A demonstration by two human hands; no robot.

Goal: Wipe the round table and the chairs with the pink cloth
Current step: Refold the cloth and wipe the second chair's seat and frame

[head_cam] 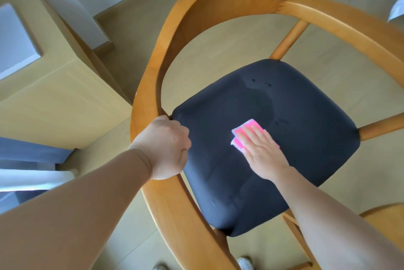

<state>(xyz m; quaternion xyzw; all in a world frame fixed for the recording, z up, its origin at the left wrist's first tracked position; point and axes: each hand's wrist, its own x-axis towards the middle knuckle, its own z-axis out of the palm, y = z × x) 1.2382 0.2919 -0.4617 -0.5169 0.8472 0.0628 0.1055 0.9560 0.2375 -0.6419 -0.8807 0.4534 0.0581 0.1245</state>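
Head view: a person stands over a wooden armchair (153,86) with a dark padded seat (284,160).
Left hand (167,146): fingers curled round the chair's curved arm rail, gripping it to steady the chair.
Right hand (263,153): fingers straight and together, pressing flat on the pink cloth (247,131); nothing is pinched.
Cloth place: folded, lying on the seat near its middle, mostly under the fingers, with its far corner showing beyond the fingertips.
Cloth axis: the long side seems to run along the fingers, pointing up and left in the picture toward the chair's back; the palm hides the near end, so I cannot be sure.
Seat marks: a damp-looking patch and small dark spots lie beyond the cloth.
Risk, slipping: a flat palm may slide off the cloth and leave it bunched.
Risk, coverage: the seat edges, rail and spindles look easy to miss.
Risk, chair: a hard push could shift it if the left hand loosens.
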